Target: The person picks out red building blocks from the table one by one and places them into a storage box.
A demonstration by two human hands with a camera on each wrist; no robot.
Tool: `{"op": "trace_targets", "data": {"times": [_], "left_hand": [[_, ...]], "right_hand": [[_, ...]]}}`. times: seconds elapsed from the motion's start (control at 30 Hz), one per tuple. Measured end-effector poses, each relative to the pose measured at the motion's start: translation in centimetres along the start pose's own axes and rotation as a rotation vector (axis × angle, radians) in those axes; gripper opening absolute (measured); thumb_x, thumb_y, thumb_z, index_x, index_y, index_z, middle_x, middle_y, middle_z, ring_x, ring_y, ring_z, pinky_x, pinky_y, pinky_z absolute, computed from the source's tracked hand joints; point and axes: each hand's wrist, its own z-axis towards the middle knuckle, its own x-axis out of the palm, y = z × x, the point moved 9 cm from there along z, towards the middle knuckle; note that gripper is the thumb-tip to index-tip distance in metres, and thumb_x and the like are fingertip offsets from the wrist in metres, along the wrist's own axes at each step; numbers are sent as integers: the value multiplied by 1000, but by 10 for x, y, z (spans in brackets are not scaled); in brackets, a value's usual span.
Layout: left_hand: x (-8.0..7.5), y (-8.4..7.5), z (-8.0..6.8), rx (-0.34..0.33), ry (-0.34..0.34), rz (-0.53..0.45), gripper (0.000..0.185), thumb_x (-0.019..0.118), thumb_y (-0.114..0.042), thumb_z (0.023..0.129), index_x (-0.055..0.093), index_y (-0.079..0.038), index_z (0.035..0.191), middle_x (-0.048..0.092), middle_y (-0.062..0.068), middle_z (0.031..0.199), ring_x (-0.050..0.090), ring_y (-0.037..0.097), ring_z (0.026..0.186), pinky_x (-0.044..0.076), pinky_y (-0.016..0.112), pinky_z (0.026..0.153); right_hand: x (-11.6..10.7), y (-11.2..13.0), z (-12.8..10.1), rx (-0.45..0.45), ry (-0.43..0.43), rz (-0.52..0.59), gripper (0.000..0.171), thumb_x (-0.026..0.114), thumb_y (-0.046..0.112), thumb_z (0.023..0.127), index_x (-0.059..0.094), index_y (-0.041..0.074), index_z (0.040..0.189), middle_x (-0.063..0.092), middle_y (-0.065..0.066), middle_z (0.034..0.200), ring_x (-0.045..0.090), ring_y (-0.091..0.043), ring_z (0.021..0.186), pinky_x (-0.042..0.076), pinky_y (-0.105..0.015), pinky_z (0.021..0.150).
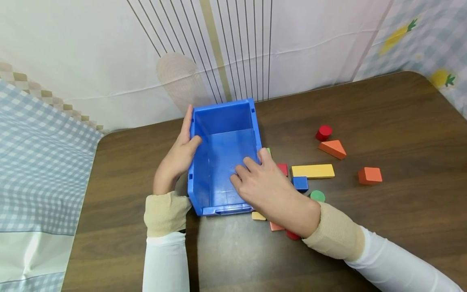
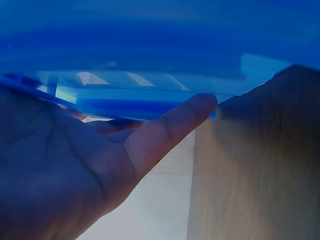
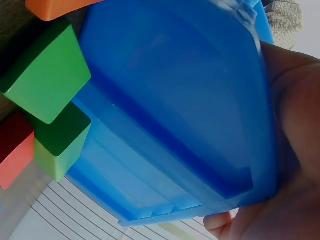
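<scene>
A blue plastic bin (image 1: 230, 166) stands between both hands near the back edge of the table, its blue floor in sight. At its left wall, my left hand (image 1: 176, 158) grips it, thumb over the rim and the other fingers along the outside. The left wrist view shows a straight finger of that hand (image 2: 100, 165) against the bin (image 2: 150, 40). My right hand (image 1: 270, 186) holds the right wall with fingers curled over the rim, hiding part of the inside. Beside the bin in the right wrist view lie a green block (image 3: 47, 75) and a red block (image 3: 12, 150).
Right of the bin lie a yellow bar (image 1: 313, 171), a blue block (image 1: 300, 183), a green round block (image 1: 317, 196), an orange triangle (image 1: 333, 149), a red cylinder (image 1: 324, 132) and an orange block (image 1: 370, 175). More blocks are partly under the right forearm. A curtain hangs behind the table.
</scene>
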Motion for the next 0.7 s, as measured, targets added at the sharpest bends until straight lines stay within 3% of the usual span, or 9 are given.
{"op": "trace_targets", "data": {"times": [0.4, 0.7], "left_hand": [[-3, -2, -1, 14, -12, -16, 84, 35, -9, 102, -10, -31, 170, -7, -7, 177, 5, 20, 162, 16, 52, 128], [0, -2, 0, 12, 2, -9, 84, 35, -8, 103, -12, -29, 169, -8, -5, 177, 2, 19, 162, 13, 50, 129]], "right_hand": [[2, -2, 4, 23, 38, 6, 46, 94, 37, 77, 76, 12, 112, 75, -8, 94, 62, -25, 84, 41, -46, 79], [4, -3, 1, 59, 22, 7, 34, 91, 29, 79, 74, 9, 102, 66, -7, 78, 58, -24, 77, 38, -45, 76]]}}
